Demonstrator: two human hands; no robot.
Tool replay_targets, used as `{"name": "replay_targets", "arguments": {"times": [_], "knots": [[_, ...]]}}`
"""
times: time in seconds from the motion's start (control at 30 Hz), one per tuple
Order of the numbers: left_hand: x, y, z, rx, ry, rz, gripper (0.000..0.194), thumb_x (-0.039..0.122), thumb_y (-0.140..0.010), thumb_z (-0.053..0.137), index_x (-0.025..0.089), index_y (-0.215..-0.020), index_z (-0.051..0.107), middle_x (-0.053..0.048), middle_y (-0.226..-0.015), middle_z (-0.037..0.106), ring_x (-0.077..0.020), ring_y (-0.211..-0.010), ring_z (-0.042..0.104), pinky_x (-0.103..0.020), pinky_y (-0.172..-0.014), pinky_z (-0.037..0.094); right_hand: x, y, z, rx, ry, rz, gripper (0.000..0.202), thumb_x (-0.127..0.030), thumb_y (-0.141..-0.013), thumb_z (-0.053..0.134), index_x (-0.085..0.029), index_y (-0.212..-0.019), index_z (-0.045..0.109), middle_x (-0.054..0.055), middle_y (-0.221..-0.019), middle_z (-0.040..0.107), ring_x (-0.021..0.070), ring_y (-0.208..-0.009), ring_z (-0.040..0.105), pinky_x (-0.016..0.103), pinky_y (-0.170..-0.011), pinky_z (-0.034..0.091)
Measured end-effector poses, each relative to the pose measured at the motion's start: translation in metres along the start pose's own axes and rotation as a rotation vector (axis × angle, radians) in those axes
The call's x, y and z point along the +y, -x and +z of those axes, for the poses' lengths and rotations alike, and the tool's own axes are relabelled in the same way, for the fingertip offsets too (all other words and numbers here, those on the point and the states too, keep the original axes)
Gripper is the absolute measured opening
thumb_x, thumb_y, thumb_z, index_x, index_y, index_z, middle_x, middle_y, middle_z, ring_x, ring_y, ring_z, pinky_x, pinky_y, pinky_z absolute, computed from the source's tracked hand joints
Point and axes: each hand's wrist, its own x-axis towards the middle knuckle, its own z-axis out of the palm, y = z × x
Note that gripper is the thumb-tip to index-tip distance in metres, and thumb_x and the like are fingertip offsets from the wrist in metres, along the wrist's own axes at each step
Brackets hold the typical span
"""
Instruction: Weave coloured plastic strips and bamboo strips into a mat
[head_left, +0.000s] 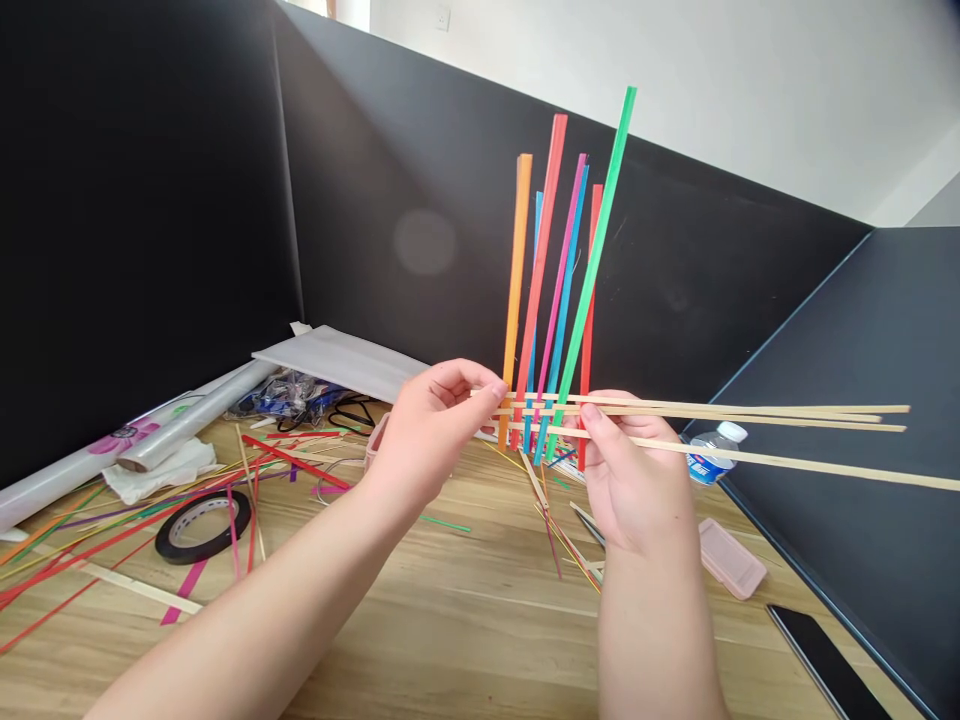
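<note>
Several coloured strips stand upright in a woven piece held up above the table, among them an orange strip, a red strip and a long green strip. Pale wooden strips cross them low down and stick out far to the right. My left hand pinches the left end of the weave beside the orange strip. With thumb and fingers, my right hand grips the pale strips just right of the coloured ones.
Loose coloured strips and a black tape roll lie on the table at left, near plastic rolls. At right are a bottle, a pink case and a phone. Black panels stand behind.
</note>
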Motion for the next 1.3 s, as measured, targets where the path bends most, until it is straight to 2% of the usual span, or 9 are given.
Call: {"name": "replay_targets", "arguments": {"times": [0.1, 0.3, 0.43, 0.5, 0.67, 0.77, 0.93, 1.17, 1.3], "knots": [[0.0, 0.0, 0.001, -0.015, 0.026, -0.01, 0.015, 0.031, -0.075, 0.075, 0.019, -0.072, 0.067, 0.004, -0.065, 0.061, -0.0065, -0.058, 0.054, -0.017, -0.055, 0.044, 0.001, 0.0, 0.001, 0.031, 0.0, 0.028, 0.021, -0.035, -0.066, 0.081, -0.019, -0.074, 0.07, 0.0, -0.071, 0.066, 0.0136, -0.065, 0.062, 0.029, -0.063, 0.053], [0.0, -0.001, 0.002, -0.098, 0.015, -0.151, 0.024, 0.034, -0.066, 0.083, 0.017, -0.077, 0.071, 0.0, -0.069, 0.07, -0.01, -0.063, 0.061, -0.02, -0.062, 0.047, 0.002, 0.001, 0.005, 0.016, -0.017, 0.044, 0.022, -0.035, -0.066, 0.081, -0.019, -0.074, 0.068, 0.0, -0.07, 0.067, 0.0131, -0.067, 0.062, 0.027, -0.062, 0.051], [0.0, -0.003, 0.003, -0.014, 0.07, -0.155, 0.025, 0.032, -0.062, 0.085, 0.016, -0.071, 0.069, 0.002, -0.062, 0.066, -0.0072, -0.052, 0.054, -0.02, -0.054, 0.043, 0.004, 0.002, 0.006, 0.014, -0.073, 0.056, 0.026, -0.034, -0.068, 0.08, -0.02, -0.086, 0.067, 0.0, -0.079, 0.068, 0.0135, -0.072, 0.064, 0.029, -0.068, 0.053], [-0.001, -0.004, 0.002, 0.021, 0.105, -0.147, 0.026, 0.032, -0.061, 0.085, 0.017, -0.071, 0.067, 0.002, -0.063, 0.066, -0.0076, -0.054, 0.055, -0.02, -0.054, 0.042, 0.004, 0.002, 0.006, 0.003, -0.093, 0.052, 0.027, -0.034, -0.069, 0.079, -0.021, -0.089, 0.065, -0.001, -0.079, 0.066, 0.0119, -0.07, 0.064, 0.027, -0.066, 0.053], [-0.007, -0.006, -0.002, 0.072, 0.127, -0.11, 0.027, 0.035, -0.066, 0.084, 0.017, -0.075, 0.067, 0.0, -0.07, 0.068, -0.0103, -0.063, 0.061, -0.02, -0.056, 0.042, 0.006, 0.005, 0.007, -0.001, -0.015, 0.112, 0.023, -0.03, -0.066, 0.081, -0.019, -0.078, 0.064, -0.003, -0.07, 0.063, 0.0097, -0.063, 0.061, 0.023, -0.06, 0.052], [-0.008, -0.006, -0.003, 0.065, 0.127, -0.093, 0.025, 0.035, -0.068, 0.083, 0.018, -0.074, 0.067, 0.001, -0.07, 0.068, -0.0087, -0.062, 0.059, -0.019, -0.055, 0.04, 0.01, 0.006, 0.008, 0.016, 0.023, 0.099, 0.017, -0.026, -0.068, 0.08, -0.019, -0.073, 0.065, -0.002, -0.067, 0.063, 0.0089, -0.062, 0.06, 0.022, -0.061, 0.051], [-0.006, -0.004, -0.001, 0.061, 0.138, -0.068, 0.018, 0.03, -0.07, 0.081, 0.018, -0.071, 0.068, 0.002, -0.067, 0.068, -0.0055, -0.056, 0.055, -0.017, -0.054, 0.039, 0.014, 0.008, 0.009, 0.003, 0.052, 0.075, 0.011, -0.025, -0.071, 0.078, -0.02, -0.074, 0.068, -0.002, -0.065, 0.063, 0.0086, -0.061, 0.058, 0.022, -0.06, 0.05], [-0.005, -0.004, -0.003, 0.077, 0.097, -0.09, 0.021, 0.032, -0.069, 0.082, 0.018, -0.071, 0.067, 0.001, -0.068, 0.069, -0.0062, -0.056, 0.056, -0.018, -0.052, 0.037, 0.015, 0.007, 0.008, -0.017, 0.079, 0.081, 0.011, -0.025, -0.072, 0.078, -0.02, -0.074, 0.068, -0.002, -0.065, 0.064, 0.0089, -0.06, 0.057, 0.023, -0.06, 0.049], [-0.005, -0.004, -0.003, 0.073, 0.091, -0.112, 0.023, 0.032, -0.067, 0.083, 0.018, -0.072, 0.065, 0.0, -0.072, 0.071, -0.0091, -0.062, 0.061, -0.019, -0.056, 0.04, 0.016, 0.007, 0.007, -0.008, 0.101, 0.099, 0.013, -0.026, -0.07, 0.079, -0.019, -0.075, 0.069, -0.001, -0.066, 0.065, 0.0093, -0.06, 0.058, 0.023, -0.06, 0.05]]}}
